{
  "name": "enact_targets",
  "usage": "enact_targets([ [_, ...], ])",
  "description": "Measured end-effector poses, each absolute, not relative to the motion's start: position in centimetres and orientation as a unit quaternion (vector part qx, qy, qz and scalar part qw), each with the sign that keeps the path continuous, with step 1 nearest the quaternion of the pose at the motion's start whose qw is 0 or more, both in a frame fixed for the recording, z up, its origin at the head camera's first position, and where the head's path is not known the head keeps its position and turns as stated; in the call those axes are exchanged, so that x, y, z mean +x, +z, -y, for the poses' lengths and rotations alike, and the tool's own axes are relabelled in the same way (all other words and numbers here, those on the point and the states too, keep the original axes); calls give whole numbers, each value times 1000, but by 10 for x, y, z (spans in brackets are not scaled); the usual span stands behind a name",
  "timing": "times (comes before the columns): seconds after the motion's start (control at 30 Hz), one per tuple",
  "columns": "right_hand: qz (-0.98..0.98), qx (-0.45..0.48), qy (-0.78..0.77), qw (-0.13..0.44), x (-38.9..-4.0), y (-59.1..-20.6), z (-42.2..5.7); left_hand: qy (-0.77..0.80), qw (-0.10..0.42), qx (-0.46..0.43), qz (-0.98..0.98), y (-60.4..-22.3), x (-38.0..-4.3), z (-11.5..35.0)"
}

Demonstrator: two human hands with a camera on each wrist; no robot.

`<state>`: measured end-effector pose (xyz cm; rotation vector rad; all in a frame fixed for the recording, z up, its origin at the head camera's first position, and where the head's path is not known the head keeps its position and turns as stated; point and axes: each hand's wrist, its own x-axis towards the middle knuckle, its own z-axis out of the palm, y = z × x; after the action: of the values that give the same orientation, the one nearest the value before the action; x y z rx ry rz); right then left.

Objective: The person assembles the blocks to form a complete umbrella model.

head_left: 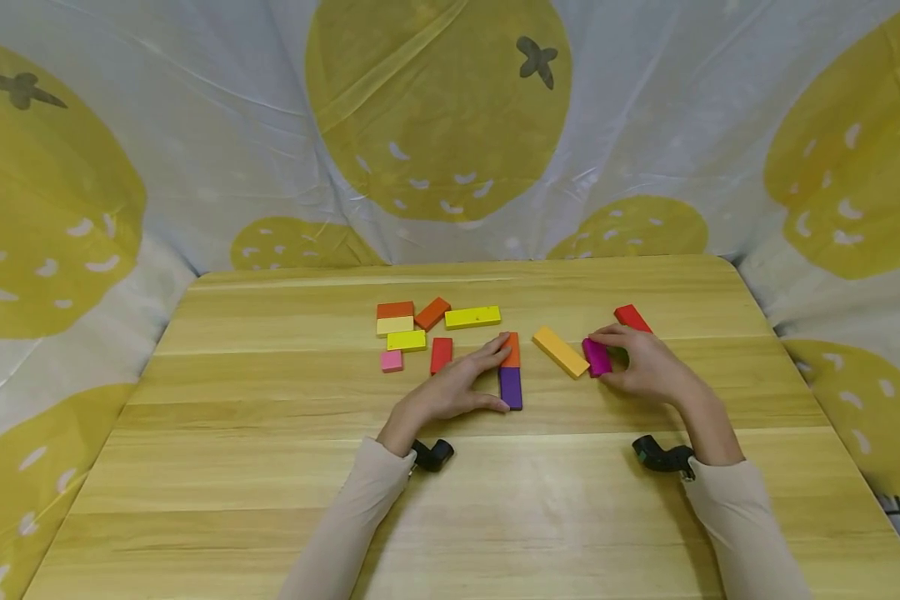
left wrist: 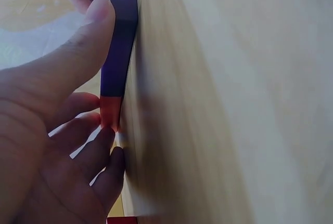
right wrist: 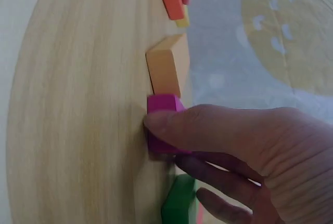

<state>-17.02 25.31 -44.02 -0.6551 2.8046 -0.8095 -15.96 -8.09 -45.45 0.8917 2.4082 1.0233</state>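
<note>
My left hand (head_left: 457, 385) spans a purple block (head_left: 511, 389) and an orange block (head_left: 512, 353) that lie end to end in one line. Its thumb presses the purple block's near end, and its fingertips touch the orange one. A magenta block (right wrist: 160, 140) is pinched between the thumb and fingers of my right hand (head_left: 651, 365). Just left of the magenta block lies a light orange block (head_left: 560, 352), slanted on the table. Under the right hand's fingers sits a green block (right wrist: 178, 203), mostly hidden from the head view.
Beyond the right hand lies a red block (head_left: 632, 317). Left of the left hand are another red block (head_left: 441, 353), a pink block (head_left: 392, 361), yellow blocks (head_left: 472, 317) and several others. The wooden table (head_left: 540, 517) ends at a patterned curtain (head_left: 442, 108).
</note>
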Motion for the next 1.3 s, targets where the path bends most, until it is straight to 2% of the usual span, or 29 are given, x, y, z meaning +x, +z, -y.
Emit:
enact_targets([
  [0.27, -933, -194, -293, 76, -171, -440, -261, 361, 180, 312, -860, -454, -160, 80],
  [0.57, -929, -188, -317, 40, -166, -434, -263, 363, 180, 321, -856, -455, -160, 83],
  [0.8, -897, -223, -382, -7, -152, -427, -239, 370, 183, 325, -851, -455, -160, 83],
  [1.07, -884, -246, -396, 42, -129, -434, -213, 372, 185, 318, -852, -454, -159, 82],
  [1.3, -879, -256, -399, 59, -114, -441, -206, 372, 190, 315, -852, -454, -159, 83],
])
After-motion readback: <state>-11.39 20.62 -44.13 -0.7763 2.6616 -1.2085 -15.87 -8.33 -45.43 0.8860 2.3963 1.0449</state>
